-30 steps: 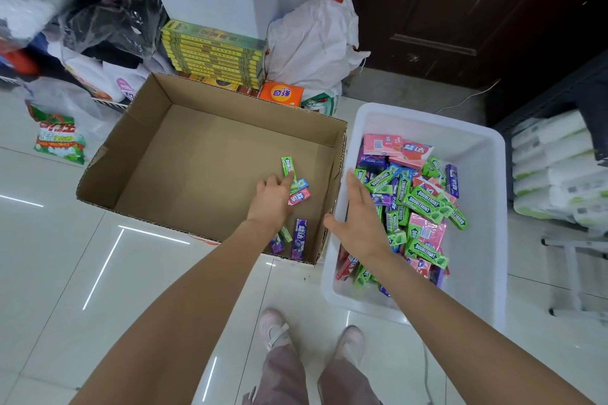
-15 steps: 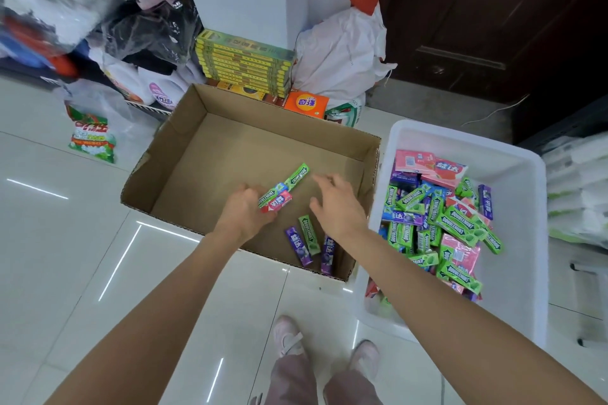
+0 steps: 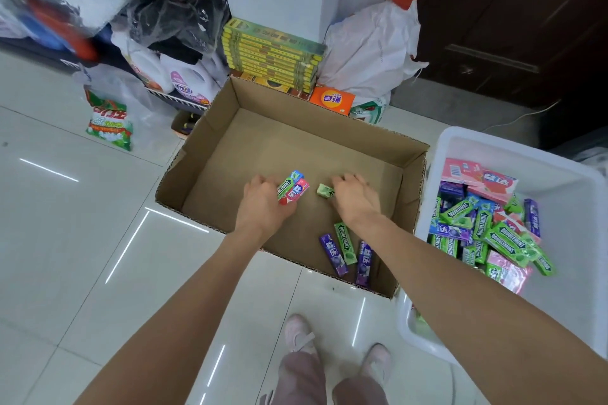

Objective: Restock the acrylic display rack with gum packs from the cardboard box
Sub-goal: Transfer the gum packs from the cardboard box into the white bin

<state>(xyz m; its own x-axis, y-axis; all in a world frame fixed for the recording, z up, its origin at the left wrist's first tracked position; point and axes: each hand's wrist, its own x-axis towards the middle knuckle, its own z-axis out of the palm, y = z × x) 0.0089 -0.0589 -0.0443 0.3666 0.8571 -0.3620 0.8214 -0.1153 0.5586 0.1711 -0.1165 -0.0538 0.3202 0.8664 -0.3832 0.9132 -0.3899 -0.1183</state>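
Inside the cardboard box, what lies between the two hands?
In the head view, one small green gum pack at the right hand fingertips; otherwise bare box floor up to the packs held in the left hand.

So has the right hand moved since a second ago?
Yes. The right hand has crossed from the white bin over the wall into the cardboard box, gripping a green gum pack.

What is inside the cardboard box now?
On the cardboard box floor lie two purple packs and one green pack. The left hand holds a few packs; the right hand grips a green one. Anything under the hands is hidden.
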